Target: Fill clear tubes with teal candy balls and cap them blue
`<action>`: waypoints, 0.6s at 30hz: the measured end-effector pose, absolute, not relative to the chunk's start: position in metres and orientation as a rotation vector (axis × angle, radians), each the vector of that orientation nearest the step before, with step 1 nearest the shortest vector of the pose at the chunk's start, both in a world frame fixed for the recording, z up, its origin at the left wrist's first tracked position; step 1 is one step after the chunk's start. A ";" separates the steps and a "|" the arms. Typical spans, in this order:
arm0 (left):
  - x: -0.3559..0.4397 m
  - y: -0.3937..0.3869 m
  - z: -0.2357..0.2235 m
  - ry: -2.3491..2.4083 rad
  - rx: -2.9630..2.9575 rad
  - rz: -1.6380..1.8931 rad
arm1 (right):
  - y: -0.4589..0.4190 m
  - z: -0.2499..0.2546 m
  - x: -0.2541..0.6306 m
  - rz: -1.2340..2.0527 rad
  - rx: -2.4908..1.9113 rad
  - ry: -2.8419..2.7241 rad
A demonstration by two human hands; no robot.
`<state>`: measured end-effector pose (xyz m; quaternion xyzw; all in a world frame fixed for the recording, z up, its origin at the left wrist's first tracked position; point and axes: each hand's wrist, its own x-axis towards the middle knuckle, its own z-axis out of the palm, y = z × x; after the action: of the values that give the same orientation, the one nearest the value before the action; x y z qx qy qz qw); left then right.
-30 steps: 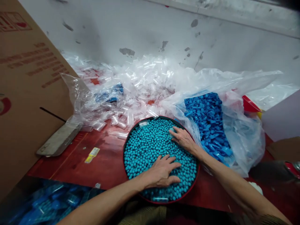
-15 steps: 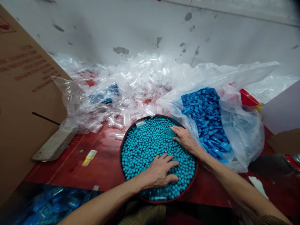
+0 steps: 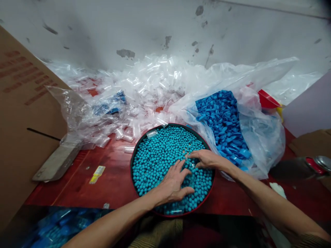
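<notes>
A round tray (image 3: 132, 172) with a dark inner wall and red rim holds a layer of small turquoise beads (image 3: 155, 162). My left hand (image 3: 174, 182) lies over the beads at the tray's front middle, open with its fingers spread. From the right, my right hand (image 3: 205, 159) reaches in with its fingers bent and apart, their tips at the beads. Something clear shows between the two hands, too indistinct to name. A clear tube piece (image 3: 152, 134) rests on the beads at the back left, and another clear piece (image 3: 177, 212) lies at the front edge.
Clear plastic tubes (image 3: 137, 129) are heaped behind the tray on the red table (image 3: 113, 186). To the right stands an open plastic bag (image 3: 261, 134) of blue plastic parts (image 3: 224, 120). A cardboard box (image 3: 23, 113) rises at the left, and a bottle (image 3: 289, 170) lies at the right.
My right hand has moved toward me and closer to my left hand. A small bead-free patch now shows just beyond its fingertips. My left hand has barely moved.
</notes>
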<state>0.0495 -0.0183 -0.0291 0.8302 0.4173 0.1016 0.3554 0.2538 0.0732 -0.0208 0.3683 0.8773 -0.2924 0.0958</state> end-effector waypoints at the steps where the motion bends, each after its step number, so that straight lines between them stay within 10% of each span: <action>1: 0.050 -0.018 -0.029 1.078 2.135 0.249 | 0.078 -0.018 0.257 -0.952 1.087 2.544; 8: 0.051 -0.018 -0.019 1.047 2.142 0.191 | 0.090 -0.009 0.267 -1.519 1.099 2.175; 18: 0.056 -0.007 -0.018 0.960 2.230 0.115 | 0.049 -0.016 0.266 -1.269 1.181 2.498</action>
<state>0.0558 -0.0067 -0.0181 0.8600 0.3704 0.0443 0.3481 0.2664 0.0489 -0.0159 0.3879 0.8206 -0.4167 0.0507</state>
